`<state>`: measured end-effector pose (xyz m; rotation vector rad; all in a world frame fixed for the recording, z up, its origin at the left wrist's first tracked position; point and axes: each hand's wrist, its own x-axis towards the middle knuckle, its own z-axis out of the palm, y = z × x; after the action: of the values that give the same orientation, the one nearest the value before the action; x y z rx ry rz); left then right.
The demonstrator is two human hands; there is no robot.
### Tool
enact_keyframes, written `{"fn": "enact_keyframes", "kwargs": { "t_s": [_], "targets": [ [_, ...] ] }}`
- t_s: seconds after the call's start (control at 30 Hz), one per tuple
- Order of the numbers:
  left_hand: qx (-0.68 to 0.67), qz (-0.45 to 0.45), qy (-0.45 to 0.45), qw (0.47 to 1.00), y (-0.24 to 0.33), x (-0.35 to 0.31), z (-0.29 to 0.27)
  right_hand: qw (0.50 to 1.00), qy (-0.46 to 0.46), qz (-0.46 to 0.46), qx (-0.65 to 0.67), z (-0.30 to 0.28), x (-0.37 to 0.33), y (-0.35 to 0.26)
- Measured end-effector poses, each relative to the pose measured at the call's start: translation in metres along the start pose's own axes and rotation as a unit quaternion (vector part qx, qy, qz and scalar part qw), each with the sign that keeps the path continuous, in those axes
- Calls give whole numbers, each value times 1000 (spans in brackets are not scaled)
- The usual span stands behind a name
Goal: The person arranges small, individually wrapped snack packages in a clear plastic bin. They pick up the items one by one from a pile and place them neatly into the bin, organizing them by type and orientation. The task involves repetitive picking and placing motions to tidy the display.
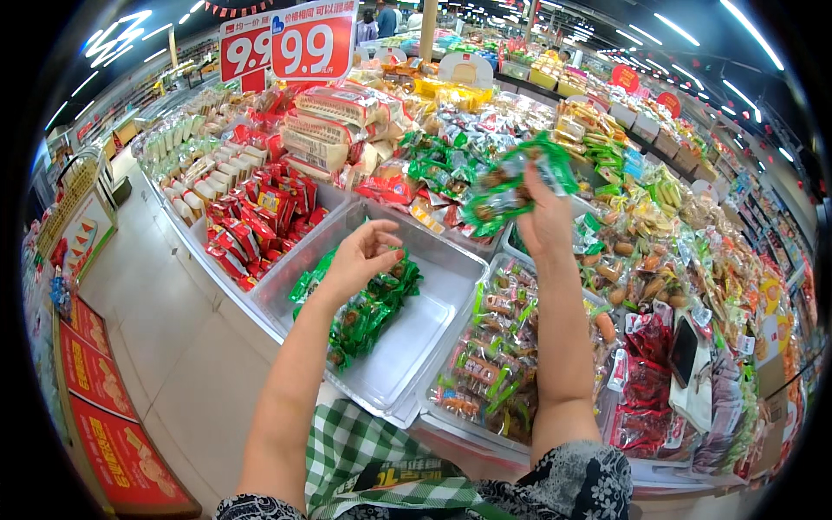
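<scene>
My right hand [546, 221] is raised over the display, its fingers closed on green-edged snack packets [503, 192] with clear, shiny fronts. How many packets it holds I cannot tell. Lower and to the left, my left hand [355, 264] hovers with bent fingers apart from the thumb, and nothing shows between them. Beneath it, a heap of similar green packets [381, 303] lies in the left part of a grey metal tray [433, 342]. Some of that heap is hidden by my left hand and forearm.
Red packets [269, 212] fill the bin left of the tray. On its right, clear-wrapped sausage-like snacks [485, 364] are piled. More green packets [438, 160] lie behind. A dark phone [684, 351] rests on a white item at right. Red price signs [312, 43] stand at the back.
</scene>
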<state>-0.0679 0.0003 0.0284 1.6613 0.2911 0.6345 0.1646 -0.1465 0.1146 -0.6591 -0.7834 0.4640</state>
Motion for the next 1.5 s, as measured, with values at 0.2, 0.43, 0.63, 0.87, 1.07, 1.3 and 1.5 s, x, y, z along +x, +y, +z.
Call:
{"fn": "enact_keyframes", "kwargs": {
  "t_s": [0.2,0.43,0.63,0.87,1.07,1.3,1.5],
  "targets": [
    [-104,-29,-48,993,14,-2,11,960,-115,226,120,27,-30,67],
    [-72,-30,40,996,10,-2,9,958,-89,258,83,38,-50,83],
    [-61,-90,61,992,19,-3,13,949,-42,290,113,26,-45,89],
    [-103,-96,88,986,9,0,6,939,-39,313,135,32,-45,88],
    [-123,-57,198,971,1,3,1,941,-128,272,-153,20,-47,92],
    [-102,12,127,987,2,3,11,855,-241,18,-459,40,-66,98],
    [2,-21,96,995,10,-1,16,827,-287,33,-482,38,-71,99]
  ]
}}
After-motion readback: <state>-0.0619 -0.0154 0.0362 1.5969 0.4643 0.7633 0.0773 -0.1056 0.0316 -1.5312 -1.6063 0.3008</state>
